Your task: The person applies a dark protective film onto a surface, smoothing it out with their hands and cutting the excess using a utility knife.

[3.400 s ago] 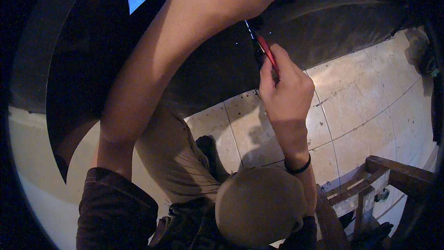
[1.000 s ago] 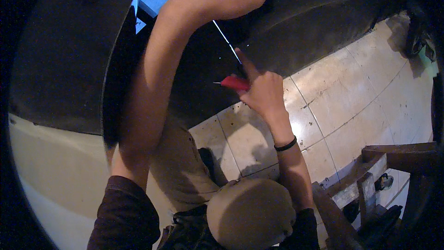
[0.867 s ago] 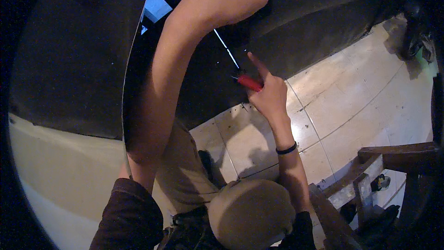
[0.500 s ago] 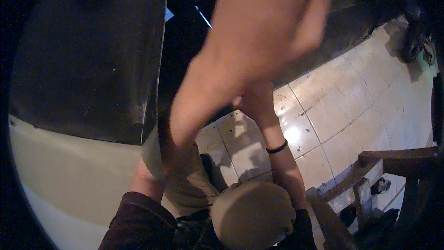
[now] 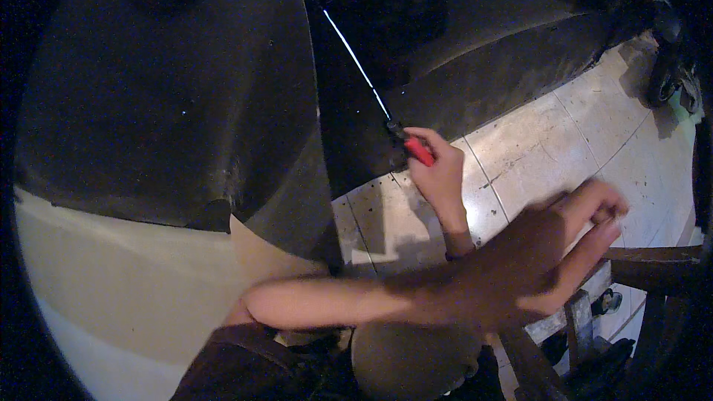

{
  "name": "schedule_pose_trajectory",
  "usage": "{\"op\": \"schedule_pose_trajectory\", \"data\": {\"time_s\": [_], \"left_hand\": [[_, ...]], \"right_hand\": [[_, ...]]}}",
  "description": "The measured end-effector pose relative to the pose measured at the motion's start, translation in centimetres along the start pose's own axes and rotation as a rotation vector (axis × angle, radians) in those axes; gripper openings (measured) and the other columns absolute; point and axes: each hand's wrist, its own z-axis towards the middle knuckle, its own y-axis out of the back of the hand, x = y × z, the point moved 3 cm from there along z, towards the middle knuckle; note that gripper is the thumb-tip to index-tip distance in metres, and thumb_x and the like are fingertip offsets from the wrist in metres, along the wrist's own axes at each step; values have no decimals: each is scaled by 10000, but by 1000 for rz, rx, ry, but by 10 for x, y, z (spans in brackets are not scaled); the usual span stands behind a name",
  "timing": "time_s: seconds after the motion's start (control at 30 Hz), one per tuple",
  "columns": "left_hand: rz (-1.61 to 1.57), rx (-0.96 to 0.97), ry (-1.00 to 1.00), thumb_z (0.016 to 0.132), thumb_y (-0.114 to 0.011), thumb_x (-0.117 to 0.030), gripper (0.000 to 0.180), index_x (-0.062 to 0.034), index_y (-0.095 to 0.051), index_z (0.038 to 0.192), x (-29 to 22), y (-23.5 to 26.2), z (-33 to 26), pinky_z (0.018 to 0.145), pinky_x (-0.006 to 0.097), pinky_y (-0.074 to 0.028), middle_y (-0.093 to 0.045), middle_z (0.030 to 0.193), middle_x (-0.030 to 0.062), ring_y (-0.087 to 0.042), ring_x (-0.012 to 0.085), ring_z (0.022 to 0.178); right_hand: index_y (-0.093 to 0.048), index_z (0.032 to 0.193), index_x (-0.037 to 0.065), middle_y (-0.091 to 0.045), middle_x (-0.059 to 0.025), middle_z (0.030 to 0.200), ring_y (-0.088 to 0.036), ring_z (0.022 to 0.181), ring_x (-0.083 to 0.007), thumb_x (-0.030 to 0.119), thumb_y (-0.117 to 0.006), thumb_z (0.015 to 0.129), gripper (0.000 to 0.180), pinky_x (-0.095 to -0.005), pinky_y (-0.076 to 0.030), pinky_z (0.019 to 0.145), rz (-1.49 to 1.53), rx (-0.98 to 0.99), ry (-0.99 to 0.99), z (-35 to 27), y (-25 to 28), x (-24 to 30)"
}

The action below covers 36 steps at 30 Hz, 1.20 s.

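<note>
My right hand (image 5: 443,174), with a dark band at its wrist, is closed round the red and black handle of a long screwdriver (image 5: 420,150). The bright, thin shaft points up and left over a dark hollow. My left forearm lies across the right one, and my left hand (image 5: 568,245) is over at the right near the wooden frame. Its fingers and thumb curl in with the tips close together, blurred; whatever they may hold is hidden. A large dark panel (image 5: 148,104) with a curved edge stands at the left.
Under the dark panel runs a pale surface (image 5: 134,289). Light floor tiles (image 5: 535,134) with dark specks lie beyond my right hand. A wooden frame (image 5: 653,263) stands at the lower right, and a rounded beige shape (image 5: 408,360) sits below my arms.
My left hand has swung from the upper middle down to the right. The screwdriver in my right hand now shows, and the right hand sits slightly further right.
</note>
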Motion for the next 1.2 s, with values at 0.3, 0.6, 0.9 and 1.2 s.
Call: {"op": "schedule_pose_trajectory", "data": {"time_s": [0.3, 0.6, 0.9, 1.2], "left_hand": [[531, 91, 22, 988, -597, -47, 354, -32, -583, 1341, -54, 75, -48, 961, 388, -502, -682, 1239, 156, -672, 290, 1087], [2411, -165, -100, 1018, -610, -207, 638, -155, -408, 1621, -53, 227, -47, 1293, 584, -29, -338, 1714, 46, -284, 263, 1591], [2585, -134, -262, 958, -691, -374, 676, -269, -478, 1591, -46, 263, -57, 1291, 594, 5, -407, 1680, -30, -320, 186, 1575], [2638, -314, -284, 1037, -584, -401, 576, -184, -511, 1566, -97, 271, -66, 1282, 621, 1, -429, 1668, 35, -327, 266, 1576]], "right_hand": [[-769, 1192, 70, -526, 73, 699, -425, 633, -14, 116, -664, 1034, 195, -226, -329, 562, 476, -233, -236, -9, 49, 7], [-679, 1387, 128, -698, -88, 1236, -712, 814, -169, 55, -714, 921, 473, -301, -548, 700, 99, -353, 232, 33, 37, 44], [-468, 1591, 348, -355, -45, 1698, -766, 966, -297, 0, -773, 753, 957, -351, -618, 717, -210, -208, 371, 67, -25, 66], [-663, 1355, 135, -636, -117, 1383, -707, 1071, -342, 151, -903, 753, 648, -408, -600, 865, 70, -433, 377, 43, -38, 57]]}}
